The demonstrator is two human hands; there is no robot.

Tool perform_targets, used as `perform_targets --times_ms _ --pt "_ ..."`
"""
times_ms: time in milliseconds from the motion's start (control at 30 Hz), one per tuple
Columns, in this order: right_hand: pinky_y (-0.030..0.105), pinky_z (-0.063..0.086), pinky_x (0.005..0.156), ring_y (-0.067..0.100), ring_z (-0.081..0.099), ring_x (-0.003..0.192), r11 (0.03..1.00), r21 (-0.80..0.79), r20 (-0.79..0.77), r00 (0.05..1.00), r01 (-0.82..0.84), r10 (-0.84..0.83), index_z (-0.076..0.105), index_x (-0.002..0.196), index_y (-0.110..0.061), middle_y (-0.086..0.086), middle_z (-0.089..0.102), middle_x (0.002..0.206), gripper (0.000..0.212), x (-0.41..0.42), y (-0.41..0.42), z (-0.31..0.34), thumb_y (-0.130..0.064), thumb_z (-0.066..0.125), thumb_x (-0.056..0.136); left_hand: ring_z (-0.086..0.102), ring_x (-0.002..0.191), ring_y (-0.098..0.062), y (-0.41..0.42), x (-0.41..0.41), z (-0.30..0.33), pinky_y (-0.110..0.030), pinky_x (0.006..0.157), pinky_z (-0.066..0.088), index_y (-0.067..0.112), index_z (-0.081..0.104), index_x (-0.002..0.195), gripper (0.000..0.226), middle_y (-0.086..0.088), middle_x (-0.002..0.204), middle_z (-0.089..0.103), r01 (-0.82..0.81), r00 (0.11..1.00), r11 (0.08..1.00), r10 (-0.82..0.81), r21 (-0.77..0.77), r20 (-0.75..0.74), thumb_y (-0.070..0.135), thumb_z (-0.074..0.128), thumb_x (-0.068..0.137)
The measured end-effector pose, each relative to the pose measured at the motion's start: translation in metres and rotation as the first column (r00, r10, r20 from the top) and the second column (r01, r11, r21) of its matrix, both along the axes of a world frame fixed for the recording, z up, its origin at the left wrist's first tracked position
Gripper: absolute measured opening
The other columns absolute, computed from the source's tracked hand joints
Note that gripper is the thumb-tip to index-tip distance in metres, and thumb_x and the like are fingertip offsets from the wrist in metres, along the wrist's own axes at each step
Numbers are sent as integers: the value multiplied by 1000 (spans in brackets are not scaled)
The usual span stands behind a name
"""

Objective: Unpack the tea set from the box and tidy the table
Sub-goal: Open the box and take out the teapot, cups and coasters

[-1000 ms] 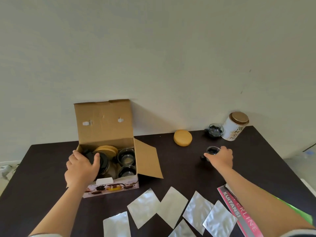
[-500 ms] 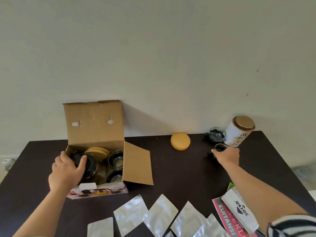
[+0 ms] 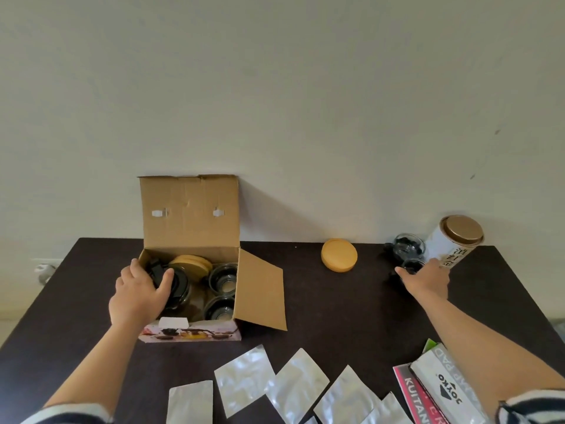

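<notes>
I have the dark bench (image 3: pixel 336 301) under me, and the open box (image 3: pixel 189 228) stands at its left, lid flap up against the wall, side flap hanging out to the right. My left hand (image 3: pixel 137 292) reaches into the box; its fingers (image 3: pixel 166 278) curl around the black teapot (image 3: pixel 175 289) there, thumb on the far side. My right hand (image 3: pixel 428 280) is stretched to the far right, fingers closed on a small glass cup (image 3: pixel 411 266) that sits on the bench just beside the white tin (image 3: pixel 452 243).

The risks, as I judge them: both arms are working at once and well apart, so my attention is split. Lifting the teapot one-handed could catch it on the box wall or knock the cups packed next to it. On the right, the cup is tight against the tin and the second cup (image 3: pixel 408 247) behind it; a careless release could clink glass on glass or tip the tin. My right forearm also passes over the printed packets (image 3: pixel 443 390), which could be dragged.

Counts: one box, one teapot, one tin; two glass cups still in the box (image 3: pixel 222 278), two out on the bench; one wooden lid (image 3: pixel 338 255) out, at least two wooden discs (image 3: pixel 192 262) stacked in the box; about six silver pouches (image 3: pixel 244 377) along the near edge, some cut off by the frame.
</notes>
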State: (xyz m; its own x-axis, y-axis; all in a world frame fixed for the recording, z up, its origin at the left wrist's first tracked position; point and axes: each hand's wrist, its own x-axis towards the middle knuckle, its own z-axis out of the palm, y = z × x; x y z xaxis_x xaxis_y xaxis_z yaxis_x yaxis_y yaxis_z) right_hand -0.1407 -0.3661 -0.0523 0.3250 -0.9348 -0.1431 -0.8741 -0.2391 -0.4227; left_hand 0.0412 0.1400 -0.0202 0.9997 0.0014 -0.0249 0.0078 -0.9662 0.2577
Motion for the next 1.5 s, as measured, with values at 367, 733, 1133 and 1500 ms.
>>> perform_targets --times_ms 367,733,1133,1500 --pt "26 49 85 10 58 94 756 -102 501 623 -647 601 61 121 -10 2 60 113 39 50 217 55 -23 69 85 39 127 -39 -2 0 0 -53 89 47 0 17 145 84 -22 141 36 -8 1000 1000 8 -22 -1 60 37 90" --pt "27 40 51 20 54 65 361 223 -271 299 -905 915 54 76 -13 4 53 73 19 131 364 78 -23 69 83 41 126 -37 2 -1 1 -47 86 48 -3 17 144 86 -22 142 37 22 1000 997 -21 -73 7 60 37 89" --pt "30 43 70 26 61 98 474 271 -479 309 -838 822 59 116 -10 7 63 108 31 142 381 55 -21 61 88 39 128 -35 6 3 -4 -45 92 48 -4 15 144 88 -21 144 34 51 999 993 -49 -110 13 61 37 88" --pt "34 51 76 28 54 98 506 -19 -227 497 -862 838 45 112 -7 10 57 105 75 126 379 73 -53 77 62 40 128 -35 7 4 -3 -46 93 48 -2 16 144 87 -20 144 34 58 998 992 -57 -111 10 61 38 88"
